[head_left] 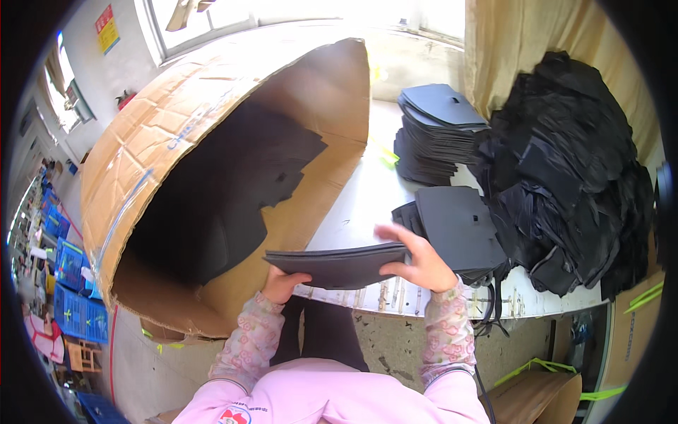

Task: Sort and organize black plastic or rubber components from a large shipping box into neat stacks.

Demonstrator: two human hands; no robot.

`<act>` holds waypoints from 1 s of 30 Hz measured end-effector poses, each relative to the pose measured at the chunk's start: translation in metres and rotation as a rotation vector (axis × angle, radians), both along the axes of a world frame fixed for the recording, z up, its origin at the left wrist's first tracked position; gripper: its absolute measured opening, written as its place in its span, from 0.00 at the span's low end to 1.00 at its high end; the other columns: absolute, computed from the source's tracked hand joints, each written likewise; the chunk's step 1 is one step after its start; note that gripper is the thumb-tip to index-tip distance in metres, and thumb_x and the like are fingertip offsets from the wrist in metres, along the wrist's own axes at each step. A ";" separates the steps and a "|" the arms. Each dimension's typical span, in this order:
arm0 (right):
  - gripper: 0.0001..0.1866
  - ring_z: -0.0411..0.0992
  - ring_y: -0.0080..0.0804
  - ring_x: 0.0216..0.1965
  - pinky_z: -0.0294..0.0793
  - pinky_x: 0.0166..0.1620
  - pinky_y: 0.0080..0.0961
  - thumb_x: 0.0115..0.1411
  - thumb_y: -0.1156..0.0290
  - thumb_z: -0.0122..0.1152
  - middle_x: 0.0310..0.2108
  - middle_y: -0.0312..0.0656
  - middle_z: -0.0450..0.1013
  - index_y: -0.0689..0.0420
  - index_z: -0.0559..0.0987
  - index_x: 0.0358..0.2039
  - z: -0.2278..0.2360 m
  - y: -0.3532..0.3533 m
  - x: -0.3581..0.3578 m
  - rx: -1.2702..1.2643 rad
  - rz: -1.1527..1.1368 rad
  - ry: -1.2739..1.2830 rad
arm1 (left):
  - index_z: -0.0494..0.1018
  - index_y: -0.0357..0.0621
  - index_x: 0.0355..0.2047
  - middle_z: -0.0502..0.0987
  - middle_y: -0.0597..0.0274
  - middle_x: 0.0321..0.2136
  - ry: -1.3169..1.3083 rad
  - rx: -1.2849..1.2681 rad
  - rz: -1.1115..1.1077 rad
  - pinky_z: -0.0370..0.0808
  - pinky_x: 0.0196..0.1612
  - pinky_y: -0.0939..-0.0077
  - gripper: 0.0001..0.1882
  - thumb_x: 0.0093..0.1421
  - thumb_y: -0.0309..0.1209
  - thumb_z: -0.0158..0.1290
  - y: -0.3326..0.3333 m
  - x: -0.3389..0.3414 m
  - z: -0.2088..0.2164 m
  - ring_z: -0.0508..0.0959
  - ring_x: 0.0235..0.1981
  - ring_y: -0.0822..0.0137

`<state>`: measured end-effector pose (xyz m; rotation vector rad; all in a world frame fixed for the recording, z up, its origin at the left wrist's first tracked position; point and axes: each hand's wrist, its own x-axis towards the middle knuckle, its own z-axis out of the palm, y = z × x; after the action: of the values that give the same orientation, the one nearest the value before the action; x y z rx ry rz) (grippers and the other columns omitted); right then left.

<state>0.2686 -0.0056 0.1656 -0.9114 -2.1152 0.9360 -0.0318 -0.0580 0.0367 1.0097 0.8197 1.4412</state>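
A thin stack of black flat sheets (pixel 339 265) is held level in front of my body, over the table's near edge. My left hand (pixel 284 283) grips its left end, thumb on the near face and fingers hidden underneath. At the right end my right hand (pixel 427 261) has its thumb against the near face, with the slightly blurred fingers around the far side. Just beyond this hand lies a pile of black panels (pixel 459 222) with small slots. To the left, a large cardboard box (pixel 169 106) lies on its side, open toward me, with similar black panels (pixel 247 191) inside.
A taller stack of dark panels (pixel 434 134) stands farther back on the white table (pixel 346 219). A big heap of black fabric pieces (pixel 565 169) fills the right side, its straps hanging over the edge. Cardboard boxes (pixel 537 399) sit below right; blue crates (pixel 78 304) stand far left.
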 end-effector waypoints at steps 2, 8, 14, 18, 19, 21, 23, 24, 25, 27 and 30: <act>0.19 0.77 0.32 0.40 0.75 0.46 0.26 0.47 0.82 0.67 0.36 0.44 0.79 0.62 0.78 0.42 0.000 -0.010 0.004 -0.104 0.054 0.142 | 0.70 0.37 0.48 0.77 0.59 0.41 -0.046 0.068 -0.073 0.73 0.48 0.73 0.27 0.45 0.09 0.58 0.008 0.001 0.000 0.76 0.44 0.66; 0.09 0.74 0.47 0.45 0.68 0.55 0.46 0.53 0.75 0.58 0.39 0.49 0.76 0.63 0.78 0.35 0.024 -0.032 0.044 0.749 -0.464 0.226 | 0.66 0.40 0.50 0.72 0.60 0.46 -0.002 0.115 0.173 0.72 0.50 0.74 0.20 0.56 0.19 0.55 0.009 0.018 0.034 0.73 0.48 0.68; 0.21 0.63 0.47 0.58 0.49 0.65 0.51 0.51 0.71 0.61 0.52 0.46 0.70 0.56 0.75 0.48 -0.058 -0.039 0.120 0.638 -0.802 -0.589 | 0.70 0.40 0.43 0.74 0.63 0.37 -0.049 -0.228 0.281 0.75 0.42 0.77 0.10 0.62 0.25 0.53 -0.014 0.009 -0.021 0.76 0.39 0.72; 0.26 0.55 0.49 0.64 0.41 0.67 0.53 0.52 0.62 0.63 0.59 0.47 0.64 0.55 0.73 0.52 -0.072 -0.042 0.102 0.445 -0.734 -0.672 | 0.71 0.40 0.41 0.75 0.64 0.34 0.011 -0.362 0.304 0.75 0.39 0.80 0.08 0.62 0.26 0.53 -0.044 -0.005 -0.044 0.76 0.35 0.73; 0.26 0.55 0.50 0.64 0.42 0.67 0.53 0.53 0.61 0.63 0.59 0.47 0.63 0.55 0.73 0.52 -0.064 -0.043 0.095 0.511 -0.775 -0.632 | 0.70 0.40 0.41 0.75 0.64 0.34 0.021 -0.408 0.286 0.75 0.39 0.80 0.08 0.62 0.27 0.53 -0.051 -0.010 -0.046 0.76 0.35 0.73; 0.16 0.61 0.49 0.60 0.53 0.64 0.48 0.60 0.67 0.58 0.54 0.48 0.68 0.58 0.75 0.47 -0.048 -0.039 0.069 0.645 -0.804 -0.410 | 0.70 0.40 0.41 0.75 0.63 0.35 0.052 -0.416 0.291 0.75 0.39 0.80 0.07 0.63 0.27 0.53 -0.059 -0.014 -0.049 0.76 0.35 0.73; 0.10 0.69 0.44 0.51 0.65 0.58 0.38 0.60 0.75 0.57 0.47 0.47 0.73 0.60 0.77 0.42 -0.046 -0.032 0.029 0.515 -0.756 -0.049 | 0.70 0.40 0.41 0.75 0.63 0.35 0.079 -0.425 0.275 0.75 0.39 0.80 0.07 0.63 0.27 0.52 -0.064 -0.016 -0.052 0.76 0.35 0.73; 0.08 0.72 0.40 0.47 0.68 0.54 0.33 0.59 0.77 0.57 0.44 0.47 0.74 0.61 0.77 0.40 -0.046 -0.022 0.002 0.408 -0.645 0.048 | 0.70 0.40 0.41 0.75 0.63 0.35 0.086 -0.433 0.293 0.75 0.40 0.80 0.07 0.63 0.27 0.52 -0.068 -0.021 -0.051 0.76 0.35 0.73; 0.07 0.74 0.37 0.43 0.71 0.50 0.28 0.58 0.80 0.57 0.41 0.46 0.75 0.62 0.78 0.38 -0.049 -0.009 -0.024 0.305 -0.542 0.136 | 0.70 0.40 0.41 0.75 0.62 0.35 0.091 -0.441 0.299 0.75 0.40 0.80 0.07 0.63 0.26 0.52 -0.070 -0.023 -0.052 0.76 0.35 0.73; 0.10 0.74 0.26 0.40 0.74 0.44 0.21 0.60 0.80 0.56 0.41 0.42 0.75 0.63 0.77 0.42 -0.073 0.032 -0.071 0.028 -0.363 0.275 | 0.70 0.39 0.41 0.75 0.61 0.34 0.106 -0.437 0.295 0.75 0.40 0.79 0.07 0.63 0.27 0.52 -0.073 -0.026 -0.053 0.76 0.33 0.72; 0.20 0.75 0.32 0.42 0.77 0.44 0.24 0.62 0.71 0.57 0.42 0.46 0.74 0.68 0.69 0.52 -0.118 0.125 -0.129 -0.651 -0.240 0.700 | 0.70 0.39 0.41 0.76 0.60 0.34 0.110 -0.457 0.274 0.75 0.40 0.79 0.07 0.63 0.26 0.51 -0.076 -0.027 -0.053 0.77 0.33 0.72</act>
<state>0.1395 0.1196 0.0481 -0.9231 -1.0945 1.5697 -0.0585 -0.1340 -0.0163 0.6474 1.3383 1.3421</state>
